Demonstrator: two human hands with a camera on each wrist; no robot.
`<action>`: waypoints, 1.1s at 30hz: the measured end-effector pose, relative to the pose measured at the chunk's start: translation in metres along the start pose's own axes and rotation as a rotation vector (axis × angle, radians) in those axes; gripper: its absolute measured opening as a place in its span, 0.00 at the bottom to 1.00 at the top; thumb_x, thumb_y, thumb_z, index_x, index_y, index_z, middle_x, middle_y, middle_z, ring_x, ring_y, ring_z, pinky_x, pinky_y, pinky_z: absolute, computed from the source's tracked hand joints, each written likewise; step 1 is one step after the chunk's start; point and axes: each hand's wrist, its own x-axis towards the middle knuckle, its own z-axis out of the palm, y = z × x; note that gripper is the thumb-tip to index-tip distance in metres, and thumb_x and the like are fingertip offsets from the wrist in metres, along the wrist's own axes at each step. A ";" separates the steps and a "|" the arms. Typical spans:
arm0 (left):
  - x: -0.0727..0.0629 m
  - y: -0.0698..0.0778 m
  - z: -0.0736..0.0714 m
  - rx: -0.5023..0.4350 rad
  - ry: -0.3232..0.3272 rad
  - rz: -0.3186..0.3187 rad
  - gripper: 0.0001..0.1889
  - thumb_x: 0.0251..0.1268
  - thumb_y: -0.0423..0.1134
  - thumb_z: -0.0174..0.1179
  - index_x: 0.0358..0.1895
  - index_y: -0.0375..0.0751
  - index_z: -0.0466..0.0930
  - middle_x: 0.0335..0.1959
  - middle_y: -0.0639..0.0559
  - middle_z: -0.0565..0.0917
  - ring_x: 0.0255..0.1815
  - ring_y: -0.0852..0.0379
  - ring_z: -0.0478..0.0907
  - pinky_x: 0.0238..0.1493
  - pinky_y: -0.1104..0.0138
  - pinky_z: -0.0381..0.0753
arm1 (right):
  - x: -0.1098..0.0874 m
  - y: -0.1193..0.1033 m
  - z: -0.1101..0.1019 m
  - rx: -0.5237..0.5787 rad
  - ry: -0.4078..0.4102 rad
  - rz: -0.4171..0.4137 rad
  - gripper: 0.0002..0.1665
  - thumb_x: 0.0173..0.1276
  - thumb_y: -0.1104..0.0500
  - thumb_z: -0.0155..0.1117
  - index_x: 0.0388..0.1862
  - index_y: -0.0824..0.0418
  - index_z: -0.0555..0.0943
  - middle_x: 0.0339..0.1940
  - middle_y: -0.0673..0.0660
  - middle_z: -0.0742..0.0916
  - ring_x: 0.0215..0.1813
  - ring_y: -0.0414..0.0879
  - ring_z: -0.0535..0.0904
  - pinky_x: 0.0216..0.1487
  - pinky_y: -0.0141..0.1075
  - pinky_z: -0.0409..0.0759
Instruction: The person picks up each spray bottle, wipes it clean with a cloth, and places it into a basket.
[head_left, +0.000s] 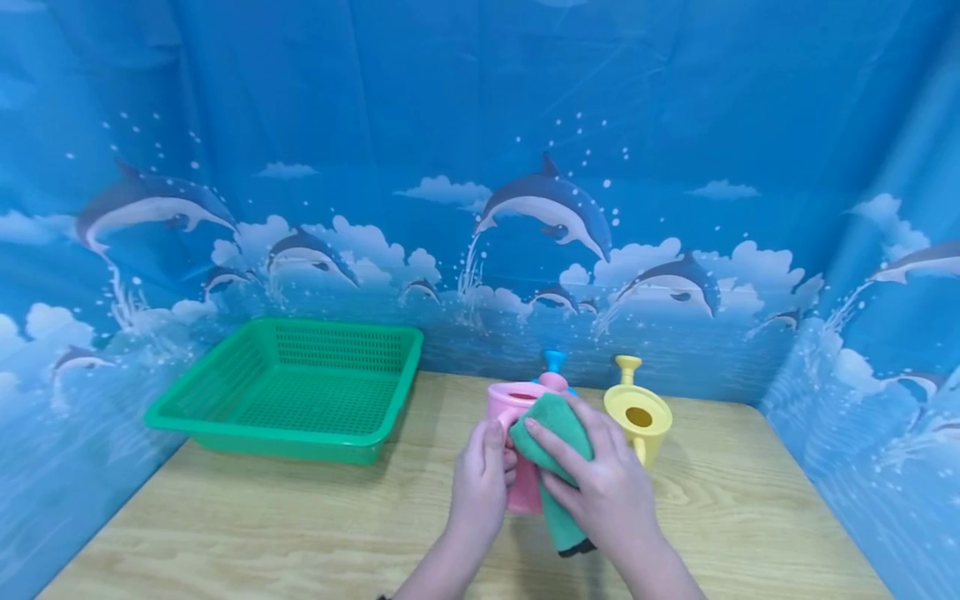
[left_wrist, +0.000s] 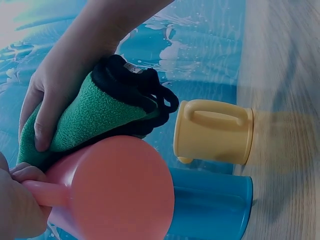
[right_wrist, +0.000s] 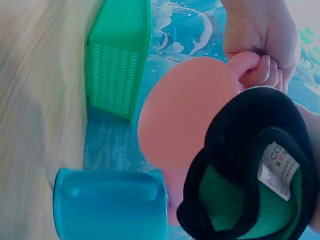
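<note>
A pink watering can [head_left: 527, 487] is held above the table by its handle, which my left hand [head_left: 480, 479] grips with curled fingers. In my right hand [head_left: 611, 479] is a folded green cloth [head_left: 555, 437] with a black edge, pressed against the can's side near the rim. From the left wrist view, the pink can's flat base [left_wrist: 122, 190] faces the camera, with the cloth [left_wrist: 100, 112] beside it. Behind the pink can stands a blue watering can [right_wrist: 112, 202], mostly hidden in the head view. A yellow watering can [head_left: 651, 408] stands upright to the right.
On the table's left side sits a green plastic basket [head_left: 300, 446] with slotted walls. The wooden table [head_left: 315, 533] ends at a blue curtain [head_left: 420, 100] printed with dolphins, which surrounds its back and sides.
</note>
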 end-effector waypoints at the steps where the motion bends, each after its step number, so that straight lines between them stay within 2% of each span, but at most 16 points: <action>1: 0.000 0.000 0.000 -0.006 0.003 -0.003 0.20 0.80 0.47 0.37 0.36 0.33 0.69 0.23 0.52 0.71 0.23 0.64 0.69 0.29 0.73 0.76 | 0.000 0.000 0.000 0.001 -0.004 -0.002 0.33 0.46 0.50 0.72 0.57 0.42 0.81 0.62 0.65 0.77 0.51 0.63 0.78 0.39 0.55 0.83; 8: 0.005 0.000 -0.004 -0.093 0.061 0.003 0.21 0.81 0.45 0.35 0.34 0.31 0.66 0.19 0.53 0.66 0.18 0.66 0.62 0.22 0.76 0.65 | -0.001 0.001 0.003 0.027 -0.032 -0.061 0.37 0.40 0.52 0.78 0.56 0.42 0.81 0.61 0.64 0.78 0.50 0.62 0.79 0.38 0.51 0.84; 12: 0.008 0.002 -0.008 -0.118 0.084 0.007 0.20 0.81 0.45 0.35 0.34 0.31 0.65 0.18 0.53 0.64 0.17 0.65 0.60 0.21 0.76 0.63 | -0.002 -0.001 0.005 0.029 -0.049 -0.086 0.39 0.39 0.52 0.79 0.56 0.42 0.81 0.61 0.63 0.79 0.49 0.60 0.79 0.38 0.49 0.84; 19: 0.014 0.005 -0.018 -0.211 0.113 0.024 0.18 0.80 0.45 0.36 0.32 0.37 0.62 0.17 0.54 0.60 0.15 0.64 0.56 0.18 0.75 0.58 | -0.004 -0.007 0.008 0.057 -0.104 -0.109 0.41 0.38 0.52 0.80 0.58 0.41 0.80 0.60 0.62 0.79 0.49 0.57 0.80 0.37 0.45 0.84; 21: 0.015 0.005 -0.020 -0.242 0.127 0.013 0.17 0.80 0.45 0.37 0.31 0.38 0.61 0.16 0.54 0.59 0.14 0.64 0.55 0.17 0.76 0.56 | -0.005 -0.008 0.009 0.062 -0.108 -0.120 0.41 0.38 0.52 0.81 0.58 0.42 0.80 0.60 0.62 0.80 0.49 0.57 0.81 0.36 0.45 0.84; 27: 0.018 0.005 -0.024 -0.285 0.166 -0.026 0.18 0.79 0.47 0.38 0.29 0.42 0.60 0.14 0.55 0.58 0.12 0.64 0.54 0.15 0.76 0.54 | -0.007 -0.011 0.004 0.052 -0.192 -0.139 0.39 0.41 0.50 0.81 0.57 0.40 0.80 0.58 0.62 0.80 0.50 0.55 0.81 0.36 0.42 0.85; 33: 0.018 0.004 -0.027 -0.296 0.171 -0.030 0.20 0.79 0.49 0.37 0.27 0.42 0.59 0.13 0.56 0.57 0.11 0.63 0.54 0.14 0.75 0.54 | -0.005 -0.015 -0.001 0.041 -0.181 -0.195 0.43 0.38 0.49 0.81 0.59 0.41 0.79 0.57 0.62 0.81 0.45 0.54 0.81 0.31 0.40 0.84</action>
